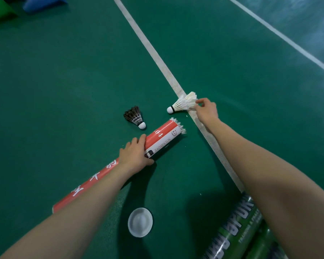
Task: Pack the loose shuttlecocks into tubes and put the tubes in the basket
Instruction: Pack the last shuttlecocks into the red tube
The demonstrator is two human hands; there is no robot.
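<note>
A long red and white shuttlecock tube (163,142) lies on the green court floor, white feather tips sticking out of its far open end. My left hand (134,157) grips the tube around its middle. A white shuttlecock (183,103) lies beside the white court line, and my right hand (207,109) pinches its feather skirt. A black-feathered shuttlecock (135,117) with a white cork rests loose on the floor just left of the tube's open end. The basket is not in view.
A round white tube cap (140,222) lies on the floor near me. Green tubes (238,232) lie at the bottom right, partly under my right forearm. A wide white line (157,57) crosses the floor. Green and blue objects (43,2) sit at the far left corner.
</note>
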